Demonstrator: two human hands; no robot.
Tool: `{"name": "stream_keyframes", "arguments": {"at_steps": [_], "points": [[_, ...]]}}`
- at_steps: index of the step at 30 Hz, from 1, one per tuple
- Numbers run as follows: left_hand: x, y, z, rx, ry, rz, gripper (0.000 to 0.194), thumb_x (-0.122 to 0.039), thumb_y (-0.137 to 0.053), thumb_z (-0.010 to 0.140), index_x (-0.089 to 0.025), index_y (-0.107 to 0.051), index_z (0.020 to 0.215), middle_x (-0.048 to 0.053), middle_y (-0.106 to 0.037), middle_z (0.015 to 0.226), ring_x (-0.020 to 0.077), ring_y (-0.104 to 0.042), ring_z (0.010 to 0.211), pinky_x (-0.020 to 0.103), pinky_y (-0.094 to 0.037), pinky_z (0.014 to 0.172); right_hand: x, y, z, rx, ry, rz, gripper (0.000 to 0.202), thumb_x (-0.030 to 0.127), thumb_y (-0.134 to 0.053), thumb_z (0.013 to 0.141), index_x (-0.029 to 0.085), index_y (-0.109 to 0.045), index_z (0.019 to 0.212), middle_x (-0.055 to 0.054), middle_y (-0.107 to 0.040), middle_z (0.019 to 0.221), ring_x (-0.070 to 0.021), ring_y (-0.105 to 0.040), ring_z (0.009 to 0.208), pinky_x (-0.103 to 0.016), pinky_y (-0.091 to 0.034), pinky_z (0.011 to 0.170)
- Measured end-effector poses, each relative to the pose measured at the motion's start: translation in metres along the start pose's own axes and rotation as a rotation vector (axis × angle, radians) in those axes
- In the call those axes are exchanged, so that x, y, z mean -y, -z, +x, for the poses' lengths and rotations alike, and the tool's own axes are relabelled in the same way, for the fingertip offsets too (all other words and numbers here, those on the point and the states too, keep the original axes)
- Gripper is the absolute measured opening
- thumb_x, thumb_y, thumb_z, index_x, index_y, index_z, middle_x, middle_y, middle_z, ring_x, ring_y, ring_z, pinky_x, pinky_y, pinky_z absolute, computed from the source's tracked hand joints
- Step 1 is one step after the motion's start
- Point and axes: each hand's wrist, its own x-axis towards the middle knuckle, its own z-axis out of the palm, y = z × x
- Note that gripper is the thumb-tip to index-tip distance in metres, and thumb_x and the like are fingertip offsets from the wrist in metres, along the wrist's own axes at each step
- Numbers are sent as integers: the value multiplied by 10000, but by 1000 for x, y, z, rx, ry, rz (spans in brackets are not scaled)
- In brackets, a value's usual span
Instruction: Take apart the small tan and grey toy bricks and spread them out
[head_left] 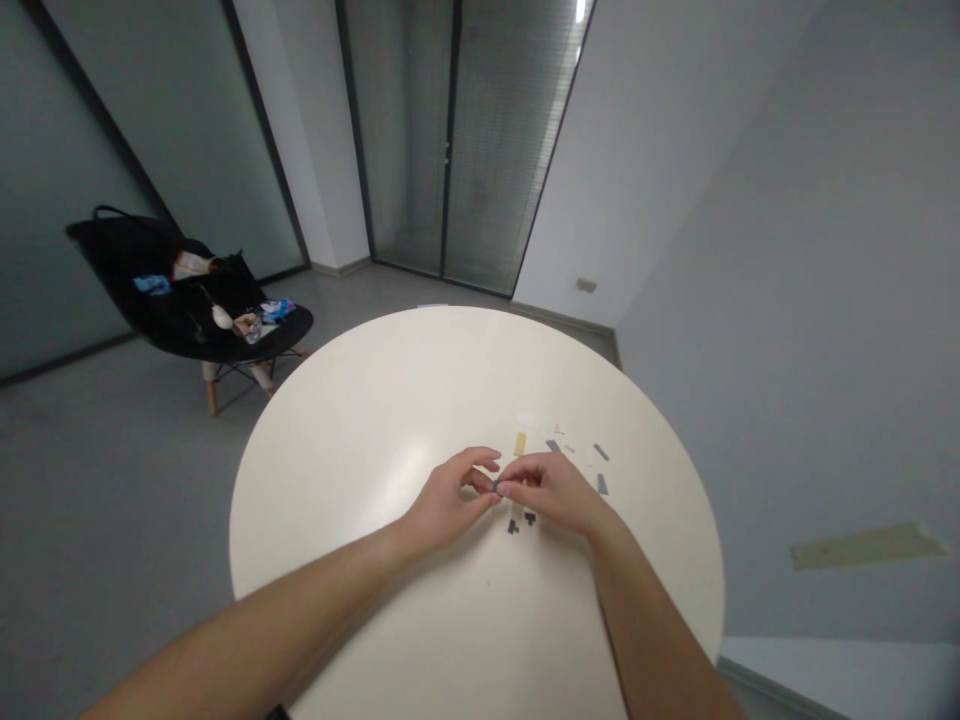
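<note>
Head view: a person's two bare hands meet above a round white desk [360, 420], with the forearms reaching in from the near side. The left hand [446, 502] and the right hand [559, 490] converge on a small dark piece [496, 486], which lies between their fingertips. The fingers of the left hand grasp this piece at its left side, the thumb below and the other digits curved above; those of the right hand are closed on it from the opposite side, thumb and forefinger brought together. The form of the piece is largely hidden by the digits. Just beyond the hands lies a yellow piece [520, 444], flat on the desk. To its right are a grey piece [553, 446] close to the right hand, a narrow grey strip [601, 452] set obliquely, and a grey tapered piece [602, 484] nearer the viewer than the strip. A few pale fragments [559, 430] lie among them, too small to identify. On the near side of the hands, two black pieces of irregular outline rest beside each other, the left black piece [513, 527] slightly nearer the viewer than the right black piece [530, 518]. In the background, a black chair [142, 300] bearing a dark bag and packets stands to the left, glazed panels [405, 130] rise behind the desk, and a strip of tape [870, 547] adheres to the wall at right.
</note>
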Motion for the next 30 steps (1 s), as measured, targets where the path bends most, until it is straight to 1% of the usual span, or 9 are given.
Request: {"name": "stream_keyframes", "arguments": {"at_steps": [3,7,12,16,18,21,24,28,30], "points": [[0,-1,-2,-25,-14,23,447,-169,-668,789,-241,-498,1196,61,-553,1147,86,-639,746,285,-530,785,0,0,-1,13,-10,21,201,348,-654,751,176,-745,799,18,-574,566,-80,-400,498,-206,-283,467],[1,-2,-2,-13,-44,36,437,-160,-652,804,-253,-494,1201,62,-532,1162,83,-639,765,301,-526,824,0,2,-2,16,-14,35,192,319,-675,725,175,-744,832,32,-526,534,-77,-371,483,-203,-264,449],[4,-2,-1,-13,-63,43,432,-130,-640,805,-250,-498,1195,50,-532,1126,90,-641,793,301,-523,832,-2,4,-3,20,17,45,157,295,-697,703,178,-721,805,61,-446,495,-67,-312,468,-201,-225,440],[6,-3,-1,-15,-62,43,452,-116,-649,792,-248,-495,1196,45,-538,1101,95,-645,798,299,-522,821,-2,2,-4,39,-14,74,152,303,-690,705,170,-690,778,85,-367,457,-63,-294,446,-200,-208,436],[5,-3,-1,-18,-55,39,451,-119,-651,790,-246,-497,1194,47,-540,1098,98,-646,800,303,-522,822,-2,1,-4,38,-18,90,155,306,-688,701,168,-684,773,87,-363,453,-62,-300,441,-199,-214,436],[4,-3,-1,-23,-45,36,444,-119,-648,789,-239,-498,1189,48,-544,1089,100,-647,797,309,-522,827,-3,3,-4,7,-34,124,187,327,-697,690,162,-686,777,76,-410,458,-65,-342,436,-201,-253,441],[3,-1,-1,-24,-34,45,433,-111,-638,787,-233,-503,1179,47,-541,1086,98,-641,783,302,-525,812,-8,12,-5,-104,-53,197,249,366,-725,662,155,-682,787,48,-494,495,-80,-405,459,-211,-309,457],[4,1,-2,-18,-44,90,365,-117,-627,788,-213,-546,1131,43,-549,1034,101,-622,763,290,-524,782,-29,32,-8,-381,-67,289,323,417,-747,636,150,-689,809,-34,-645,685,-110,-503,549,-233,-377,496],[5,2,-2,-12,-60,121,333,-127,-622,794,-209,-565,1112,44,-558,1018,104,-614,763,291,-519,791,-43,45,-11,-521,-127,292,364,437,-739,640,142,-700,849,-26,-629,635,-101,-464,497,-237,-346,460]]}}
